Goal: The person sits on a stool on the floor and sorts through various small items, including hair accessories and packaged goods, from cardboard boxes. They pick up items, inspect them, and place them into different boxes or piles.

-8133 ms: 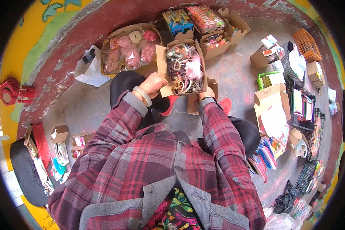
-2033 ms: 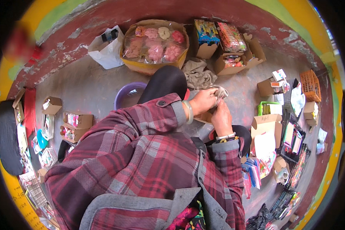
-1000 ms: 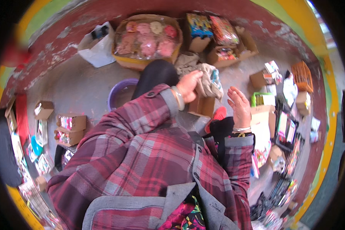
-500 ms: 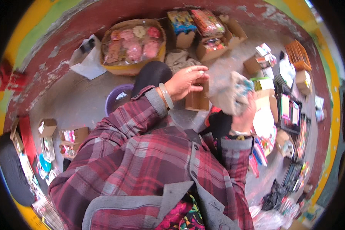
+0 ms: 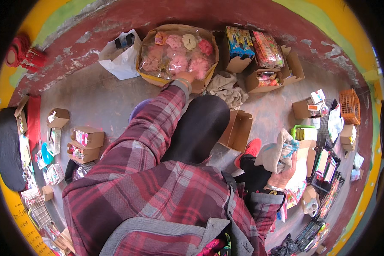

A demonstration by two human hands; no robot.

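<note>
My left hand (image 5: 187, 77) reaches over the near edge of a large yellow-rimmed box (image 5: 139, 67), against clear-wrapped pink fluffy items (image 5: 197, 67). Its fingers are mostly hidden, so whether they grip anything does not show. Pink, cream and orange flower-like pieces fill the box under crinkled clear plastic. In my right hand (image 5: 284, 175), held low above my right leg, a bunched beige rag (image 5: 276, 153) with blue marks is gripped.
An open cardboard box (image 5: 236, 130) stands beside my left knee. Behind it lies a crumpled beige cloth (image 5: 228, 88). Cartons of packets (image 5: 266, 79) and a white bag (image 5: 122, 59) flank the large box. An orange crate (image 5: 350, 106) stands at far right.
My left hand has gone forward from mid-air to the large box. My right hand has lowered, still holding the rag. The view has shifted, and my left knee shows more.
</note>
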